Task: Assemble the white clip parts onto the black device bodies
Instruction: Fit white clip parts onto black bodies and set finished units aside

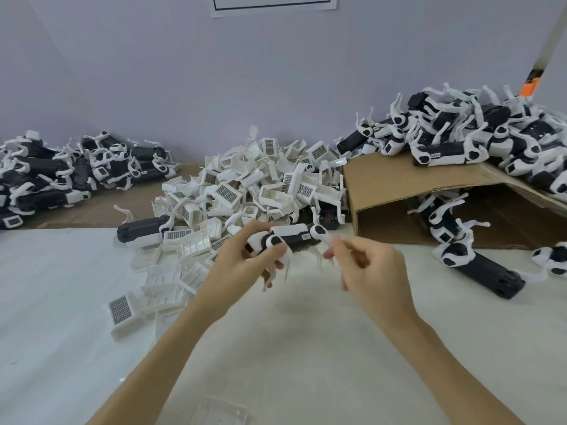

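Over the white table (pixel 306 348) the person holds a black plastic device body with white end caps and thin white legs (pixel 291 239) up in the air, lying roughly level, just in front of the heap of loose white plastic clip parts with gridded labels (pixel 260 182); the left hand (pixel 242 262) grips the body's left end, fingers curled round it, thumb on top beside a round white-and-black joint; the right hand (pixel 368 271) pinches the white arm at the body's right end between thumb and fingertips, the remaining fingers loosely bent; the thin legs below are blurred, so how they sit I cannot tell.

To the left, on a flat brown cardboard sheet (pixel 101 213), lies a pile of black-and-white assembled devices (pixel 67 170); at the right a bent brown cardboard box (pixel 408 191) carries another, larger pile of the same devices (pixel 478 133), with a few spilled below it onto the table; one more black body (pixel 144 230) rests at the left edge of the white heap; near the bottom edge lies a clear plastic piece (pixel 221 409).
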`<control>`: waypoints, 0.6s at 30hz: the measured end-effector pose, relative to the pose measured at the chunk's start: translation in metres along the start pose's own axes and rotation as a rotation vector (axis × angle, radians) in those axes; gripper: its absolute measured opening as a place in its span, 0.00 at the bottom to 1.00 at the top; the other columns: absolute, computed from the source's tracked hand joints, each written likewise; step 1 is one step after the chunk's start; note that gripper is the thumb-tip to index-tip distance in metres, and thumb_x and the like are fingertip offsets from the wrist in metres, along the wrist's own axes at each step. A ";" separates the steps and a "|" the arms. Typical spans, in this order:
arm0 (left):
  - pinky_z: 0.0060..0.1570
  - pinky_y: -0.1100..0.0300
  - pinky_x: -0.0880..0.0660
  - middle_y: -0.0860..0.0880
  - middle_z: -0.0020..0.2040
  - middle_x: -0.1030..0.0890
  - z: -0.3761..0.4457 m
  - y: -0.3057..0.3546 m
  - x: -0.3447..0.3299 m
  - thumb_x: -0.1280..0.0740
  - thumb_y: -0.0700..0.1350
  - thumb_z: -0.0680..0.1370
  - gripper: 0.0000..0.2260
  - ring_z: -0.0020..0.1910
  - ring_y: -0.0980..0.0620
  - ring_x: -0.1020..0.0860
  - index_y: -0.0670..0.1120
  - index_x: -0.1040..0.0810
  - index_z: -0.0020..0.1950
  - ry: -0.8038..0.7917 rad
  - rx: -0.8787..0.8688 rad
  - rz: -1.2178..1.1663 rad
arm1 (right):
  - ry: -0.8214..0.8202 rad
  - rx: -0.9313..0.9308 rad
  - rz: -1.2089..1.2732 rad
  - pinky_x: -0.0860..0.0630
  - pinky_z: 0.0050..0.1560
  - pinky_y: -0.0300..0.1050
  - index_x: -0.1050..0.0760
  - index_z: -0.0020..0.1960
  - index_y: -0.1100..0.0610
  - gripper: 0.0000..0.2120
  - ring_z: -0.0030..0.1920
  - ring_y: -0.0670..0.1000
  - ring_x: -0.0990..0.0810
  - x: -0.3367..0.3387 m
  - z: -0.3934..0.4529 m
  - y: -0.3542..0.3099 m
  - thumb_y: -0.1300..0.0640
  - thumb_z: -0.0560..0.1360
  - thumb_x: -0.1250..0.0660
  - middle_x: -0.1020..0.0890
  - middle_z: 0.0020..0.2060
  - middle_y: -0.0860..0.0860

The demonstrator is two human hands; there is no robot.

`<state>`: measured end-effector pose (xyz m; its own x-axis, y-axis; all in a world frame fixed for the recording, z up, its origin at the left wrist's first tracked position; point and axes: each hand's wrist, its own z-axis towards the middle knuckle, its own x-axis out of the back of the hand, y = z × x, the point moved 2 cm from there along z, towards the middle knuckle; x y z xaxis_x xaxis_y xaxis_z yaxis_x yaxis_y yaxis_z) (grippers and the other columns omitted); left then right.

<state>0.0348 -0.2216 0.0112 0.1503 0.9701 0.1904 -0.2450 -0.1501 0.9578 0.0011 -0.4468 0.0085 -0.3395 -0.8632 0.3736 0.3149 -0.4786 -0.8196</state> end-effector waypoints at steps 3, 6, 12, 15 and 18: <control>0.40 0.47 0.18 0.40 0.46 0.14 -0.001 0.004 -0.004 0.29 0.46 0.77 0.15 0.42 0.40 0.15 0.51 0.18 0.63 -0.092 0.039 -0.090 | 0.034 0.399 -0.174 0.24 0.56 0.36 0.21 0.62 0.55 0.15 0.54 0.47 0.21 -0.011 -0.006 -0.008 0.53 0.77 0.25 0.19 0.52 0.48; 0.45 0.44 0.17 0.43 0.56 0.16 -0.003 0.004 -0.006 0.30 0.44 0.76 0.17 0.50 0.34 0.18 0.50 0.18 0.65 -0.128 0.013 -0.068 | -0.068 0.434 -0.292 0.27 0.70 0.43 0.26 0.73 0.56 0.27 0.70 0.52 0.26 -0.018 -0.003 -0.003 0.56 0.77 0.24 0.24 0.68 0.51; 0.48 0.60 0.18 0.53 0.60 0.22 -0.004 0.001 -0.009 0.22 0.48 0.77 0.16 0.56 0.54 0.20 0.54 0.19 0.63 -0.059 -0.195 0.312 | -0.093 0.460 -0.295 0.19 0.57 0.52 0.19 0.65 0.57 0.20 0.57 0.55 0.18 -0.020 -0.003 0.004 0.56 0.75 0.22 0.18 0.57 0.49; 0.49 0.62 0.18 0.55 0.62 0.24 -0.005 0.000 -0.016 0.21 0.45 0.76 0.21 0.59 0.52 0.21 0.54 0.20 0.67 -0.035 -0.316 0.423 | -0.051 0.453 -0.326 0.19 0.58 0.52 0.20 0.66 0.58 0.20 0.58 0.55 0.19 -0.021 -0.004 0.002 0.57 0.75 0.22 0.19 0.58 0.50; 0.49 0.56 0.18 0.56 0.63 0.25 -0.006 0.000 -0.018 0.26 0.46 0.79 0.20 0.55 0.50 0.21 0.53 0.25 0.70 -0.018 -0.384 0.473 | -0.081 0.447 -0.310 0.21 0.60 0.53 0.23 0.68 0.57 0.21 0.61 0.53 0.22 -0.022 -0.006 0.000 0.58 0.77 0.24 0.20 0.61 0.49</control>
<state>0.0268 -0.2378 0.0064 -0.0439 0.8112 0.5831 -0.6164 -0.4812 0.6232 0.0031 -0.4271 -0.0021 -0.4128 -0.6721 0.6147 0.5629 -0.7188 -0.4079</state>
